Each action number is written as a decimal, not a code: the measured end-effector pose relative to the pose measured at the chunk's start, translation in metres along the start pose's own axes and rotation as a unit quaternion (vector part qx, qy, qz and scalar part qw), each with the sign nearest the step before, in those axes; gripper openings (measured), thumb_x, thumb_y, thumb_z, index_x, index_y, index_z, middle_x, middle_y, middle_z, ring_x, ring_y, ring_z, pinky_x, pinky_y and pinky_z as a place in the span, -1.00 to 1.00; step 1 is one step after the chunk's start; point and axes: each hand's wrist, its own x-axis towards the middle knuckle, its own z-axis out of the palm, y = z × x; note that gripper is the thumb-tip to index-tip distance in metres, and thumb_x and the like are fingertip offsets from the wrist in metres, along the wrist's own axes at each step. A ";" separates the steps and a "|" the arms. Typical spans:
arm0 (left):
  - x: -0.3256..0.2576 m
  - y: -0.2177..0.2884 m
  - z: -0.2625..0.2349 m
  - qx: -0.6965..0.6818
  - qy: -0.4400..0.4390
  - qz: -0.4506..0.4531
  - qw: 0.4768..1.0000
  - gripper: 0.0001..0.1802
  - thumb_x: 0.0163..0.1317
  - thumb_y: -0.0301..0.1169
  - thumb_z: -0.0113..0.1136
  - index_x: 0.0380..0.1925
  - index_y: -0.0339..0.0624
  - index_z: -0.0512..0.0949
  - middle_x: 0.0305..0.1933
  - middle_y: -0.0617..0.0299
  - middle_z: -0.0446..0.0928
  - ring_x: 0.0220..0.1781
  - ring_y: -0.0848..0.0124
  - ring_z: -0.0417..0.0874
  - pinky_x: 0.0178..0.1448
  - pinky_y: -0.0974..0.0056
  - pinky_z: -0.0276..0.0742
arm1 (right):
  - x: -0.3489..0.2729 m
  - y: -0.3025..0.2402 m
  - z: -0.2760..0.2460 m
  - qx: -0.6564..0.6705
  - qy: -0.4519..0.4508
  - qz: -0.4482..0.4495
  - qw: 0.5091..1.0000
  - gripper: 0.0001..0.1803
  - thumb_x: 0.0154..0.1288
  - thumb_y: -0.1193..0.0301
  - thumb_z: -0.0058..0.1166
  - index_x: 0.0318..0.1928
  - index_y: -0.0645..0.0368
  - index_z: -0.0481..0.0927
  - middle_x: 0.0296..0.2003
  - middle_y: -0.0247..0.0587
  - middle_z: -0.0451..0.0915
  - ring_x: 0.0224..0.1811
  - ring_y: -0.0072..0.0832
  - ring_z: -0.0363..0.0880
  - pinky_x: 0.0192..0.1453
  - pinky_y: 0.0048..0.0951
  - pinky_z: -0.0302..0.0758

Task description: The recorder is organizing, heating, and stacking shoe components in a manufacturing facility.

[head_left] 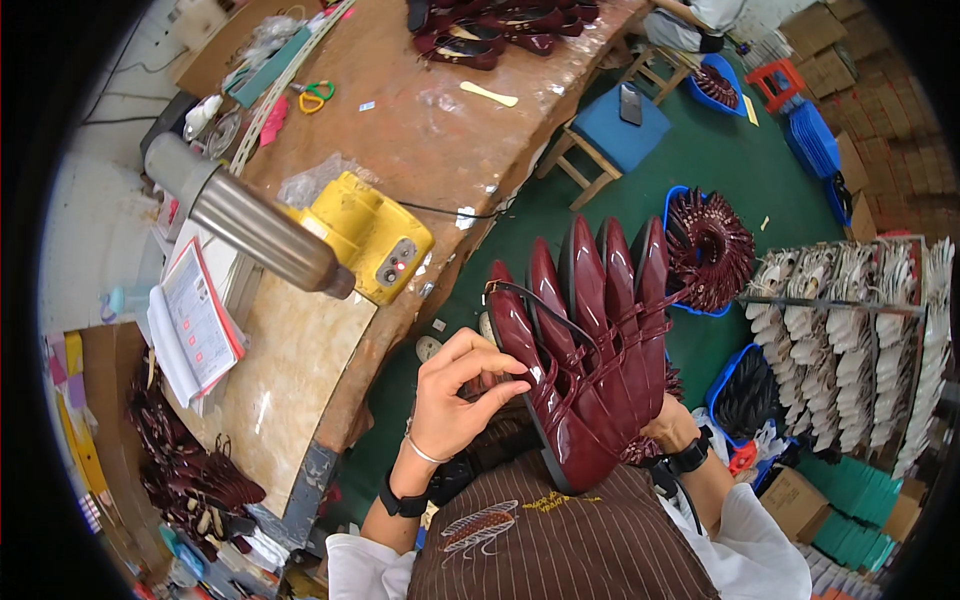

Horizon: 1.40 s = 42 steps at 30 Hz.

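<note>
A fanned bunch of glossy dark red pointed shoes [592, 370] with thin straps stands in front of my striped apron, toes pointing away from me. My right hand [675, 425] is closed around the bunch at its right side, its fingers mostly hidden behind the shoes. My left hand [462, 392] has thumb and forefinger pinched together at the edge of the leftmost shoe. Whatever lies between those fingertips, if anything, is too small to make out. A dark strap [545, 308] loops loosely over the leftmost shoes.
Left is a worn workbench [400, 130] with a yellow machine [365, 235] and metal tube [265, 230], scissors [316, 97] and more red shoes [500, 30]. Right are a blue stool [622, 128], a blue basket of shoes [710, 240] and a shoe rack [840, 310]. Someone sits far off.
</note>
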 end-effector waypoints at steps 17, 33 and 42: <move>0.013 0.017 0.018 0.085 -0.066 0.045 0.993 -0.90 0.07 -0.57 0.26 -0.46 -0.28 0.49 -0.37 0.19 0.45 -0.48 0.47 0.47 -0.40 0.43 0.39 | -0.014 0.002 -0.010 -0.266 -0.009 -0.058 0.962 -0.46 0.17 0.63 0.11 0.20 0.20 0.37 0.12 -0.22 0.49 0.10 -0.44 0.48 0.19 -0.35 0.46; -0.007 0.005 0.016 -0.166 -0.009 -0.108 0.980 -0.89 0.33 -0.49 0.05 -0.31 -0.29 0.35 -0.48 0.23 0.45 -0.45 0.49 0.54 -0.33 0.42 0.51 | -0.021 -0.013 0.023 -0.328 0.148 0.109 0.927 -0.54 0.23 0.57 0.08 0.17 0.24 0.41 0.10 -0.23 0.51 0.09 -0.46 0.49 0.19 -0.40 0.45; -0.029 0.022 -0.002 -0.119 0.085 -0.124 0.981 -0.94 0.30 -0.56 0.05 -0.32 -0.30 0.38 -0.50 0.22 0.46 -0.48 0.48 0.55 -0.36 0.44 0.51 | 0.001 -0.009 0.017 -0.264 0.084 0.061 0.959 -0.55 0.26 0.58 0.04 0.18 0.25 0.39 0.11 -0.22 0.50 0.09 -0.46 0.48 0.19 -0.40 0.45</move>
